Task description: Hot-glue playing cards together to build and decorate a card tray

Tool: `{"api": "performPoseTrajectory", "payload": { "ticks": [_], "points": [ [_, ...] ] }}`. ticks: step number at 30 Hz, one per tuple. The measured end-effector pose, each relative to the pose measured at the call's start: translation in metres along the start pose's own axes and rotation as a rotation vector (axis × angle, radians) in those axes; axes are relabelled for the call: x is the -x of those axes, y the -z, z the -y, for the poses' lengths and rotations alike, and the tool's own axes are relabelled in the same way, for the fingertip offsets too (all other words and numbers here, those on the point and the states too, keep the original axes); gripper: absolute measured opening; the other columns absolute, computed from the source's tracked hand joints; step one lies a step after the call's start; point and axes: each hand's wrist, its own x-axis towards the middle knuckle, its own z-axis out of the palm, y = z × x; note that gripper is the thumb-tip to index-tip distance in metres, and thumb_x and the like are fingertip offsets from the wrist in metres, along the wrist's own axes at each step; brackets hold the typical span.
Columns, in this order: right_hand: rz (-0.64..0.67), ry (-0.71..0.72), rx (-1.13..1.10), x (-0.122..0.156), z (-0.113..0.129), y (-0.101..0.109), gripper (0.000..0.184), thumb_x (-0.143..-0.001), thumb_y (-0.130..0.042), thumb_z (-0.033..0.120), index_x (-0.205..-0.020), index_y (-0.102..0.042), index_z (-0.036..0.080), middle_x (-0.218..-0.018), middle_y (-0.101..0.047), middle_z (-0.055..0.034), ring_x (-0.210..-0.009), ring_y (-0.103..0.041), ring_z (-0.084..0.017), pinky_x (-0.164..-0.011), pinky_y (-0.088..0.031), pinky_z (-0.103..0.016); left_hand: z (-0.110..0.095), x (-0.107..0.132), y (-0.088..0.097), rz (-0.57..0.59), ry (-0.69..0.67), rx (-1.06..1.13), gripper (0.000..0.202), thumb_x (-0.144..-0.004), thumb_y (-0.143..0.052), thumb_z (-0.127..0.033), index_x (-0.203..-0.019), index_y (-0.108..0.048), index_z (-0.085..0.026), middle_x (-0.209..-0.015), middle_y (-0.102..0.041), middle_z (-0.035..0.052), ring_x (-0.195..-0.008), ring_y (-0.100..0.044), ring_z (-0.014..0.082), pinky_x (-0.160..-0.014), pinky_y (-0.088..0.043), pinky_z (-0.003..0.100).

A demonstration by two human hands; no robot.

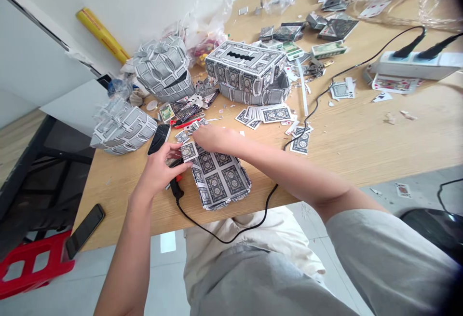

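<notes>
A flat box panel made of patterned playing cards (pixel 219 177) lies at the table's near edge. My left hand (pixel 159 167) pinches a folded playing card (pixel 188 152) against the panel's far left corner, over a black glue gun (pixel 160 138) whose cord runs off the table edge. My right hand (pixel 207 136) reaches in from the right, fingers curled at the loose cards just beyond the panel; what it grips is hidden.
A finished card tissue box (pixel 246 62) and other card models (pixel 164 67) (pixel 123 128) stand behind. Loose cards (pixel 269 113) litter the middle. A power strip (pixel 415 64) sits far right, a phone (pixel 85 229) at the near left edge, and a red stool (pixel 32 263) is on the floor.
</notes>
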Motion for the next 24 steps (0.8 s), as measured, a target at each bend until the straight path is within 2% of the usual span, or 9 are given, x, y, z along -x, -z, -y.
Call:
{"api": "performPoseTrajectory", "payload": {
  "ticks": [10,17,21,24],
  "points": [
    [0.004,0.006,0.0,0.003,0.0,0.002,0.035,-0.101,-0.05,0.005,-0.124,-0.076,0.006,-0.121,-0.081,-0.0247,-0.11,-0.08,-0.027,-0.097,-0.06,-0.035,0.0,0.0,-0.001,0.007,-0.036,-0.047,0.065,-0.079,-0.087,-0.06,-0.13,-0.066,-0.023,-0.111,-0.081,0.0081,-0.101,-0.078,0.0283,-0.098,-0.063,0.046],
    [0.007,0.024,-0.007,0.002,-0.001,0.003,0.03,-0.101,-0.053,0.007,-0.12,-0.076,0.007,-0.114,-0.082,-0.0221,-0.105,-0.081,-0.025,-0.092,-0.059,-0.031,-0.011,0.007,-0.003,-0.064,-0.052,-0.055,0.062,-0.081,-0.088,-0.052,-0.132,-0.069,-0.022,-0.112,-0.08,0.0076,-0.102,-0.077,0.0263,-0.101,-0.063,0.045],
    [-0.009,0.029,-0.014,0.002,-0.001,0.002,0.028,-0.1,-0.057,0.008,-0.121,-0.076,0.006,-0.118,-0.081,-0.0242,-0.106,-0.081,-0.027,-0.091,-0.06,-0.032,-0.003,0.01,-0.007,-0.093,-0.019,0.061,0.066,-0.078,-0.091,-0.052,-0.133,-0.069,-0.022,-0.115,-0.08,0.0092,-0.103,-0.077,0.0265,-0.101,-0.063,0.047],
    [-0.006,0.036,-0.024,0.002,-0.001,0.002,0.027,-0.101,-0.057,0.007,-0.12,-0.076,0.007,-0.117,-0.081,-0.0235,-0.105,-0.081,-0.026,-0.09,-0.06,-0.031,0.002,0.01,-0.007,-0.07,0.027,0.137,0.069,-0.075,-0.093,-0.052,-0.133,-0.069,-0.022,-0.122,-0.079,0.0113,-0.106,-0.076,0.0273,-0.101,-0.063,0.049]
  ]
}}
